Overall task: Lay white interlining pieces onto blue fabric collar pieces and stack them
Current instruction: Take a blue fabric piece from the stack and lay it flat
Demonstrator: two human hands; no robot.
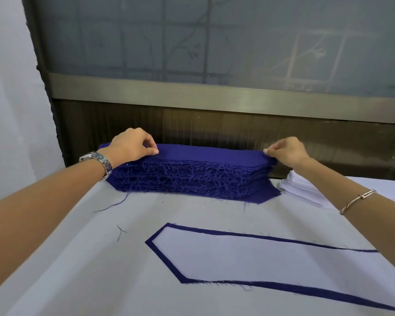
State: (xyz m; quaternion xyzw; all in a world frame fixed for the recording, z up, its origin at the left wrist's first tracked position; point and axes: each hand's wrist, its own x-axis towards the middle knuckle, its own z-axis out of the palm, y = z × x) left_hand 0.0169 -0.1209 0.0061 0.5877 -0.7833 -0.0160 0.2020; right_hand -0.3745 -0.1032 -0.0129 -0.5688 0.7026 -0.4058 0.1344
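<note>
White table cloth [66, 258] bears blue stack [192, 179]; left hand [129, 145], right hand [286, 152] pinch top piece [203, 151] at stack's opposite ends; interlining pile [299, 190] right of stack.

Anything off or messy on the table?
Mostly tidy. The front edge of the blue collar stack is heavily frayed, and loose blue threads lie on the white table cover before it. Its bottom pieces jut out rightward.

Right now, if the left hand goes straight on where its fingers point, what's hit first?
The left hand points right across the top of the dark blue frayed fabric stack, whose top piece it already pinches. Beyond that, probably the right hand at the stack's other end.
</note>
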